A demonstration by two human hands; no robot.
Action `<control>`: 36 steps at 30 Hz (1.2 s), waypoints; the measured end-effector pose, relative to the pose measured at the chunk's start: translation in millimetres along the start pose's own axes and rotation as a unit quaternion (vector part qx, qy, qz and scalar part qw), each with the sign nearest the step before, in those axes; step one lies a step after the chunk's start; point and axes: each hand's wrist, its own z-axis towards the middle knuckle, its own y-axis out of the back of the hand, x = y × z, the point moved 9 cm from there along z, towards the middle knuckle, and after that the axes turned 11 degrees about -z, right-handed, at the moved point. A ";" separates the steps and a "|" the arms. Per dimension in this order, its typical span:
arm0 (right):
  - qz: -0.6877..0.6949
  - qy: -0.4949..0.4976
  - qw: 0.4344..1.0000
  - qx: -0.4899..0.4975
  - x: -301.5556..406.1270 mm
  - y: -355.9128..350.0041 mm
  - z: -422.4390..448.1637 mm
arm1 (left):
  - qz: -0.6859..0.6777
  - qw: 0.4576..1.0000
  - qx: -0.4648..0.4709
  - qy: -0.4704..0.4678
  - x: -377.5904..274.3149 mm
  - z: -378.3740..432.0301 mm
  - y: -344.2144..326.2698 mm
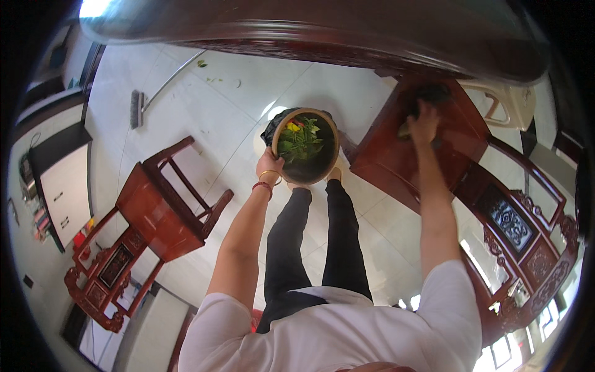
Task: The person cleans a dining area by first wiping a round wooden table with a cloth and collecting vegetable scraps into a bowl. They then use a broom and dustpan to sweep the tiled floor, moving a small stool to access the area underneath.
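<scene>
My left hand [269,162] grips the rim of a round bin [304,180], which I hold up in front of my legs. Black plastic [272,128], likely a bin liner, shows outside the bin's upper left side. Inside lie green leafy stems [300,146] with yellow and red petals or flowers [294,125]. Over the seat of a red-brown wooden chair [395,165], my right hand [424,124] reaches out, blurred. Close to its fingers are a dark item [434,93] and a small yellowish-green scrap [404,131]. Whether the fingers hold anything is unclear.
A dark polished wooden table [316,28] spans the far side. On the left stands a second carved chair [162,209]. Beyond it a broom [136,109] rests on the tiles near leaf scraps [201,63]. A beige plastic stool or chair [516,104] is at the right.
</scene>
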 end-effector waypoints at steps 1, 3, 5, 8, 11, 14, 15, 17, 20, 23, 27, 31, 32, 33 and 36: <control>-0.048 0.057 0.997 -0.036 43.3 -2.7 -25.4 | 0.001 1.000 -0.007 0.013 9.7 -0.6 2.0; 0.079 0.213 0.974 0.013 122.1 4.1 -85.4 | 0.000 0.998 0.000 0.062 21.9 -9.2 6.7; 0.269 0.244 0.925 0.112 165.6 13.4 -137.8 | -0.045 0.998 -0.026 0.030 32.9 -18.8 14.7; 0.435 0.193 0.865 0.162 176.3 40.1 -166.2 | -0.018 0.997 -0.021 0.078 28.1 -40.8 34.0; 0.496 0.208 0.825 0.172 179.4 119.0 -168.0 | -0.059 0.995 -0.041 0.075 55.9 -67.8 61.7; 0.452 0.291 0.839 0.081 176.4 246.3 -143.5 | -0.126 0.987 -0.069 0.077 76.3 -102.7 87.1; 0.431 0.306 0.848 0.048 175.4 292.7 -134.0 | -0.149 0.982 -0.076 0.086 80.8 -115.3 94.5; 0.396 0.350 0.847 -0.058 171.3 378.0 -117.8 | -0.183 0.972 -0.099 0.108 94.7 -141.0 109.4; 0.325 0.340 0.859 -0.201 170.3 473.3 -94.4 | -0.241 0.955 -0.119 0.125 110.2 -171.2 130.2; 0.274 0.321 0.871 -0.252 199.3 507.8 -67.7 | -0.270 0.941 -0.164 0.118 117.6 -198.9 163.9; -0.046 0.201 0.967 -0.151 224.6 405.3 1.0 | -0.313 0.920 -0.201 0.124 140.9 -218.5 187.6; -0.043 0.165 0.977 -0.127 229.2 399.5 7.5 | -0.339 0.905 -0.206 0.152 148.0 -245.5 220.1; -0.039 0.162 0.977 -0.131 232.9 399.3 1.2 | -0.346 0.902 -0.213 0.149 150.7 -246.7 230.0; -0.040 0.158 0.978 -0.132 233.7 396.4 -7.0 | -0.367 0.890 -0.221 0.153 155.5 -247.8 233.5; -0.025 0.189 0.971 -0.147 248.0 395.7 -38.6 | -0.393 0.877 -0.232 0.153 150.1 -235.8 249.1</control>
